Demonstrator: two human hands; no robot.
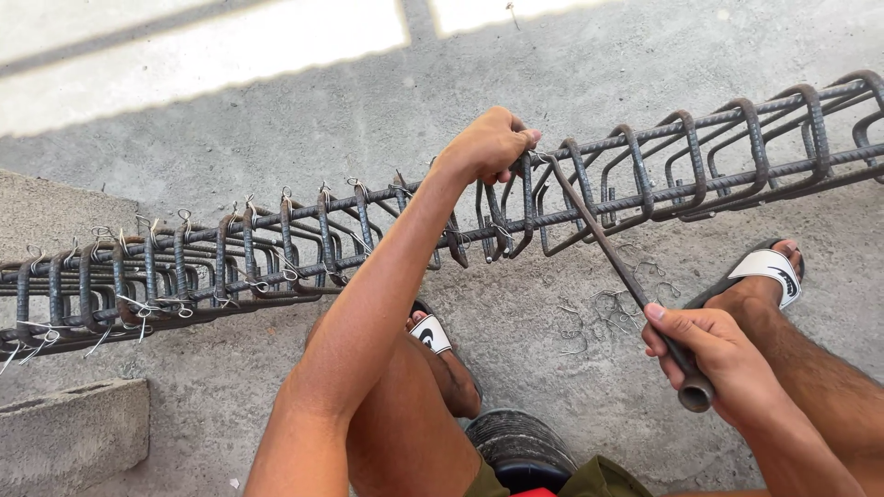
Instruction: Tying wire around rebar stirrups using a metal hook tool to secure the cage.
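Bare arms, no sleeves, olive shorts (599,479), black slides (769,269) with white straps on both feet.

Daylight, bright. Sunlit patches on concrete floor (230,46) overexposed at top; rest in even shade, soft shadows. Focus sharp; slight wide-angle bend at edges.

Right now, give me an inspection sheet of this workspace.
Surface: bare concrete floor, part sunlit.
Job's things: long rebar cage lying across the floor, wire ties on its left stretch; hooked metal tying tool, tip at the cage's top bar.
Clutter: loose wire pieces on the floor; concrete block lower left.
Hands: left hand grips the cage top; right hand grips the tool's handle.
Cables: nothing seen.
Surroundings: person's feet in sandals; a dark round object between the legs.
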